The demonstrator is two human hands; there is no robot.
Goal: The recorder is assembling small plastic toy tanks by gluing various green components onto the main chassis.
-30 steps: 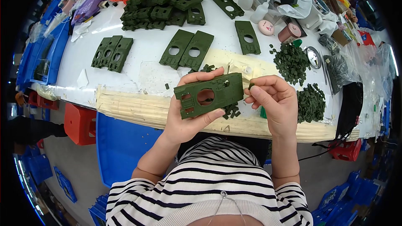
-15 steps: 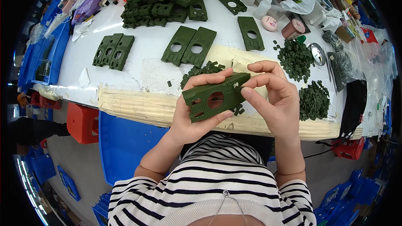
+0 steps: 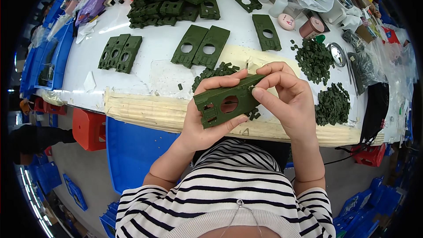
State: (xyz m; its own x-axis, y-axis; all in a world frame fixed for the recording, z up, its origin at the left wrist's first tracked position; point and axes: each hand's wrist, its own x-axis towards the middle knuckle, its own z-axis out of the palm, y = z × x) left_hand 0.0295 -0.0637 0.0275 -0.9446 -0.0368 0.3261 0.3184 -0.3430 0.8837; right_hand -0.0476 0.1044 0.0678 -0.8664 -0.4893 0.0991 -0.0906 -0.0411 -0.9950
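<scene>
My left hand [image 3: 197,125] grips a dark green plastic model tank hull [image 3: 216,98] by its long edges, thumb below and fingers above. The hull is tilted above the table's near edge, and its round hole shows. My right hand [image 3: 288,99] is closed in a pinch at the hull's right end. Thumb and forefinger meet over the surface there; whatever lies between them is too small or hidden to name. Just behind the hull is a heap of small green pieces [image 3: 216,74], partly covered by my left fingers.
Two more piles of small green pieces [image 3: 313,61] [image 3: 332,104] lie at the right, beside tweezers [image 3: 351,71] and a round metal dish [image 3: 337,55]. Other hulls [image 3: 189,46] lie across the table, with a stack of hulls [image 3: 165,6] at the back. Red stools [image 3: 88,130] stand below.
My right thumb and fingers have drawn in closer onto the hull's right end. The hull stays in my left hand, and the whole view has shifted slightly.
</scene>
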